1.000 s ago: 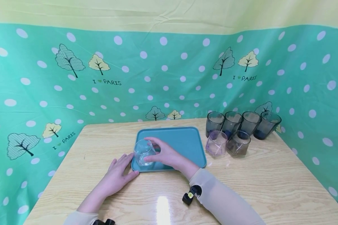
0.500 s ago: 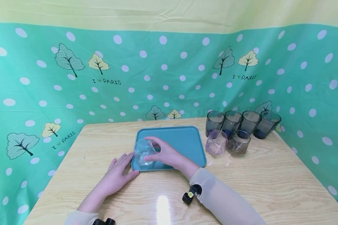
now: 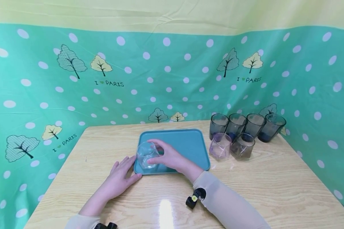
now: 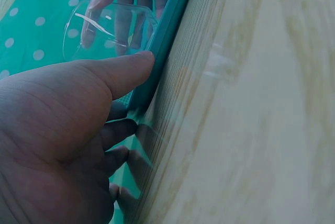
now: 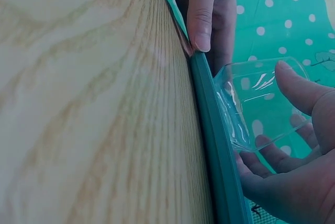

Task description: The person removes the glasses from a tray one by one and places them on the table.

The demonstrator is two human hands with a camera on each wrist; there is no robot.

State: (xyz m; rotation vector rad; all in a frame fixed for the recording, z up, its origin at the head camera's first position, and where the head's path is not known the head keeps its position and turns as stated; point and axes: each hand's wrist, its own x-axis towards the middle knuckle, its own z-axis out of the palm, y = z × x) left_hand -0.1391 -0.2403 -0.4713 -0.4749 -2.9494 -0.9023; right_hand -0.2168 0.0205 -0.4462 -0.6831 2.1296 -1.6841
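Note:
A clear, faceted drinking glass (image 3: pixel 146 156) stands upright at the left end of the blue tray (image 3: pixel 186 143). My right hand (image 3: pixel 169 156) holds this glass from the right, thumb on the near side and fingers round the far side; the right wrist view shows the glass (image 5: pixel 261 101) between thumb and fingers. At the tray's front left corner rests my left hand (image 3: pixel 120 178), its fingers extended along the left side and the thumb touching the front edge. In the left wrist view that thumb (image 4: pixel 131 72) lies against the tray rim (image 4: pixel 162 41).
Right of the tray stand a pinkish clear glass (image 3: pixel 220 147) and a grey-brown glass (image 3: pixel 242 146). Several tall smoky glasses (image 3: pixel 237 125) line up behind them. A polka-dot cloth (image 3: pixel 172 79) hangs behind the wooden table (image 3: pixel 274 190) and along its sides.

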